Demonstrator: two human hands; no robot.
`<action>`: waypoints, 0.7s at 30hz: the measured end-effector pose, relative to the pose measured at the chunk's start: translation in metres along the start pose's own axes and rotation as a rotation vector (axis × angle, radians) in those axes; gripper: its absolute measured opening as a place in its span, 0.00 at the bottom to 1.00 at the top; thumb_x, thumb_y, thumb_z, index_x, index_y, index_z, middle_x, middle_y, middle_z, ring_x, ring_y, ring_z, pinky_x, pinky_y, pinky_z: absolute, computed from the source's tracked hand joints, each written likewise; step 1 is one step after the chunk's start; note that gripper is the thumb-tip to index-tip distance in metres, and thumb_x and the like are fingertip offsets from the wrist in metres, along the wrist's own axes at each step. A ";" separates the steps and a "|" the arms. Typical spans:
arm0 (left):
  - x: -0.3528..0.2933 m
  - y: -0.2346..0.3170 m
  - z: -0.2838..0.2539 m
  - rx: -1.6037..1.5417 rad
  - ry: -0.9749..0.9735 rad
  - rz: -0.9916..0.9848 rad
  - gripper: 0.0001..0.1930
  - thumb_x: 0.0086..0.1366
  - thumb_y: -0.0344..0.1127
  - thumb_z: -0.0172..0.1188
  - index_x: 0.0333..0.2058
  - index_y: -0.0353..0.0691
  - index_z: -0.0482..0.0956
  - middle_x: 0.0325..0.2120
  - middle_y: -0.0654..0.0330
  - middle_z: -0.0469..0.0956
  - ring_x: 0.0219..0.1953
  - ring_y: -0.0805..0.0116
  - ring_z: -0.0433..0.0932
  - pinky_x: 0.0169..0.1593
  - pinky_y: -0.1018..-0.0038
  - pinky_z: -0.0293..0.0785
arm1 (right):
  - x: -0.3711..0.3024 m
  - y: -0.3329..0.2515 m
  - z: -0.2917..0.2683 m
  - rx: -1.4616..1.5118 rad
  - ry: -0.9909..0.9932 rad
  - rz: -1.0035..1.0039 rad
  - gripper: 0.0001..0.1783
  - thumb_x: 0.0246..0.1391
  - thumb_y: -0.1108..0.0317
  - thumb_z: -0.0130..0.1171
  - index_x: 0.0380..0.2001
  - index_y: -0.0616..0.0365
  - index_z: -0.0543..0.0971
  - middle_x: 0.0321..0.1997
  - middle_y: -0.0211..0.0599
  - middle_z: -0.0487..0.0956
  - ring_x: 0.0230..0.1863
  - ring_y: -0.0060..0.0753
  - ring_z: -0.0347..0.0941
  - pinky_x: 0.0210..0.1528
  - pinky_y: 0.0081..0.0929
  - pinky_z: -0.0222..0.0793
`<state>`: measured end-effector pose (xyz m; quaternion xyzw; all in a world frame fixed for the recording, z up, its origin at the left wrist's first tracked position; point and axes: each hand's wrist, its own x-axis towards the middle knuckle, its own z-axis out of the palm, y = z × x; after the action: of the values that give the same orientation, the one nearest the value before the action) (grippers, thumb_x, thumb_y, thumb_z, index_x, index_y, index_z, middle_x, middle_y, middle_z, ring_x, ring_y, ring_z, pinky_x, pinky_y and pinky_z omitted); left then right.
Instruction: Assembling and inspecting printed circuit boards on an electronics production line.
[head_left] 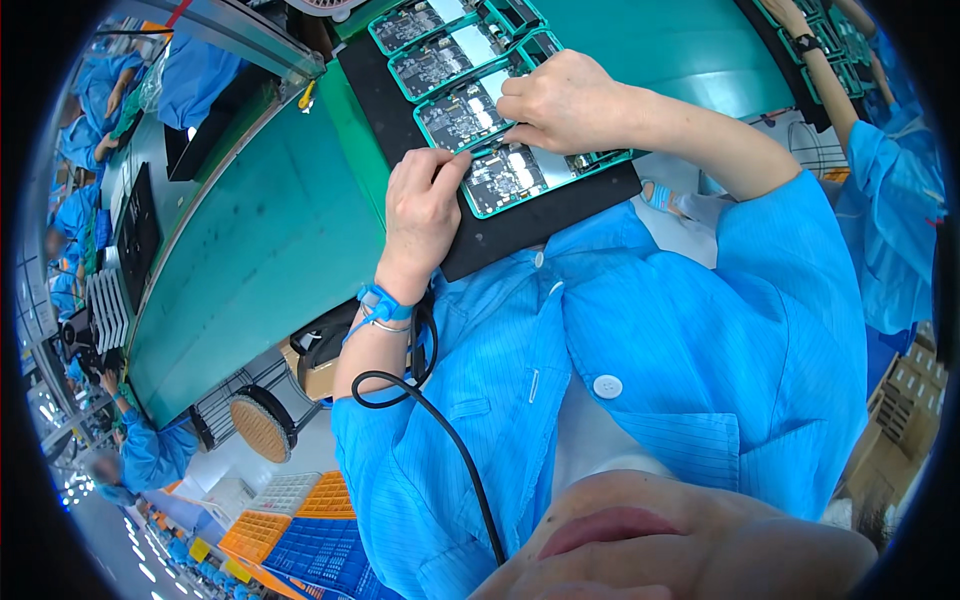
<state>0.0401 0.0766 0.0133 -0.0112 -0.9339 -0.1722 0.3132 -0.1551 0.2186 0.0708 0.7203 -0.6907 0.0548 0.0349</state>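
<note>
Several circuit boards in teal frames lie in a slanting row on a black foam tray. My left hand is at the left end of the nearest framed board; its fingers are curled, with thumb and forefinger together at the frame's corner. Over the gap between that board and the second framed board, my right hand is closed in a pinch. Whatever either hand's fingertips hold is too small or hidden to tell. A blue wrist strap with a black coiled cord circles my left wrist.
The tray rests on a green-topped bench. At right, another person's arm reaches over more framed boards. Below left stand a round stool and orange and blue crates. Other people in blue work at far left.
</note>
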 end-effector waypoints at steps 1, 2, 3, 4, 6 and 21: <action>-0.001 0.001 0.000 -0.001 -0.002 0.000 0.14 0.48 0.19 0.61 0.36 0.37 0.83 0.32 0.58 0.76 0.35 0.60 0.76 0.38 0.67 0.73 | 0.000 0.000 0.000 0.003 -0.006 -0.001 0.14 0.49 0.57 0.65 0.31 0.58 0.83 0.31 0.37 0.81 0.31 0.39 0.82 0.31 0.35 0.78; -0.001 0.002 0.000 -0.006 0.002 -0.001 0.14 0.48 0.19 0.61 0.36 0.37 0.83 0.32 0.58 0.76 0.35 0.60 0.76 0.38 0.67 0.73 | 0.000 -0.001 0.001 0.005 -0.006 0.001 0.14 0.49 0.57 0.65 0.31 0.58 0.83 0.31 0.37 0.81 0.31 0.39 0.82 0.31 0.35 0.78; -0.002 0.002 -0.001 -0.011 0.008 -0.003 0.14 0.48 0.19 0.61 0.36 0.37 0.83 0.32 0.58 0.76 0.35 0.60 0.76 0.38 0.67 0.73 | 0.000 -0.002 0.001 -0.003 -0.008 -0.003 0.14 0.49 0.57 0.65 0.31 0.58 0.82 0.31 0.37 0.81 0.31 0.39 0.82 0.32 0.35 0.78; -0.002 0.003 -0.001 -0.012 0.007 -0.004 0.14 0.48 0.19 0.61 0.36 0.37 0.83 0.32 0.58 0.76 0.35 0.60 0.76 0.38 0.67 0.73 | 0.000 -0.003 0.000 -0.009 -0.010 -0.006 0.14 0.50 0.58 0.65 0.31 0.58 0.82 0.32 0.37 0.81 0.31 0.39 0.82 0.32 0.35 0.78; -0.003 0.004 -0.001 -0.015 0.019 -0.014 0.14 0.48 0.19 0.61 0.36 0.37 0.83 0.32 0.58 0.76 0.35 0.60 0.77 0.38 0.67 0.73 | 0.000 -0.004 0.000 -0.015 -0.017 -0.015 0.13 0.50 0.58 0.65 0.31 0.57 0.82 0.32 0.37 0.81 0.31 0.39 0.82 0.32 0.35 0.78; 0.005 -0.003 -0.006 -0.032 -0.065 0.070 0.14 0.44 0.22 0.60 0.34 0.36 0.79 0.29 0.56 0.73 0.35 0.55 0.75 0.37 0.63 0.71 | 0.003 0.011 0.002 0.040 0.040 -0.153 0.13 0.50 0.57 0.65 0.26 0.54 0.75 0.25 0.34 0.73 0.24 0.41 0.76 0.25 0.39 0.69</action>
<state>0.0391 0.0710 0.0203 -0.0547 -0.9397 -0.1756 0.2884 -0.1658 0.2146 0.0694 0.7702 -0.6316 0.0801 0.0386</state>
